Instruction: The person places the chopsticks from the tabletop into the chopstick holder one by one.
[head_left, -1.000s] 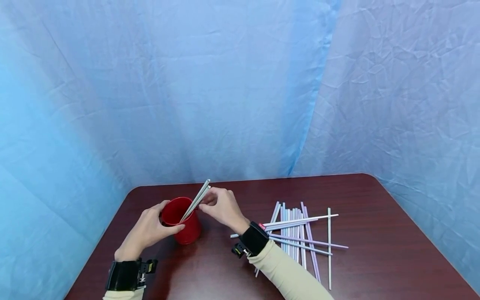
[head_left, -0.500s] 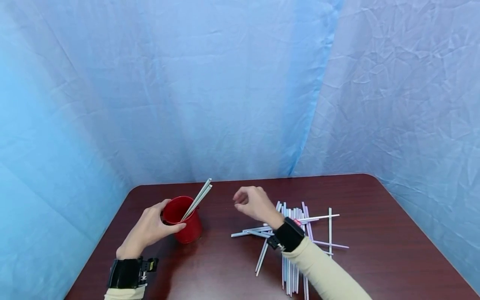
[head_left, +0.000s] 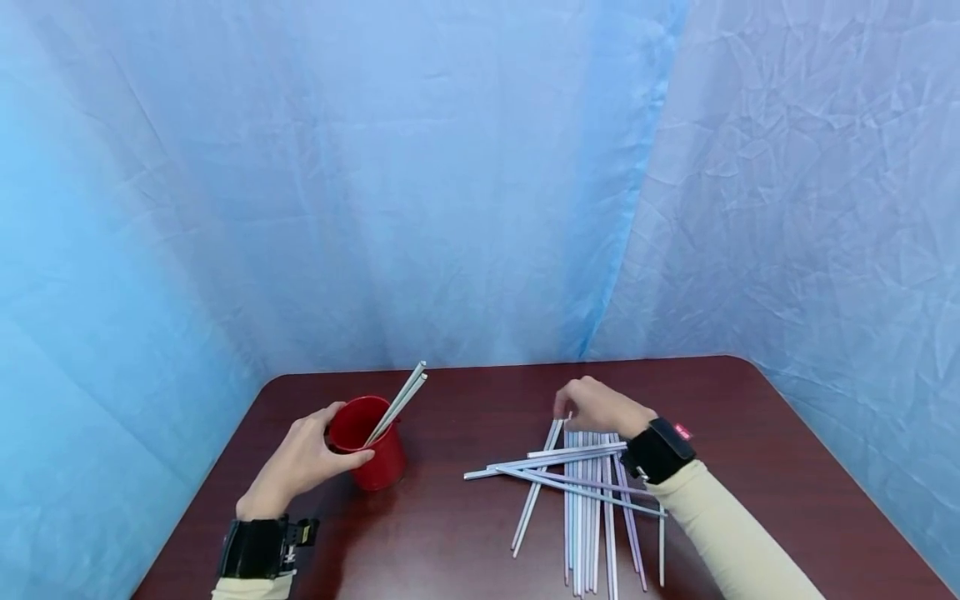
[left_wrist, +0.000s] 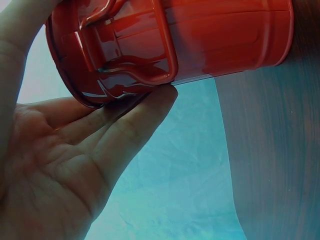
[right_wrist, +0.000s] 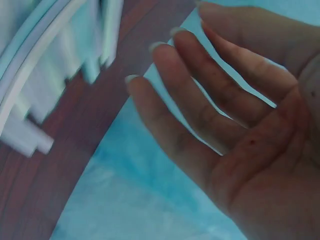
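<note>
A red cup (head_left: 377, 463) stands at the table's left, and two pale straws (head_left: 399, 399) lean out of it to the right. My left hand (head_left: 306, 458) grips the cup, thumb on the near side and fingers at the handle (left_wrist: 135, 75). A loose pile of white and lilac straws (head_left: 587, 492) lies right of centre. My right hand (head_left: 596, 407) hovers over the far ends of those straws. In the right wrist view its fingers (right_wrist: 200, 110) are relaxed and hold nothing, with the straw ends (right_wrist: 45, 75) just beyond the fingertips.
The dark wooden table (head_left: 450, 533) has rounded far corners. Blue fabric (head_left: 450, 183) hangs close behind and on both sides. Bare tabletop lies between the cup and the pile.
My right hand let go of the straws at the cup and moved right to the far ends of the pile. My left hand stayed on the cup.
</note>
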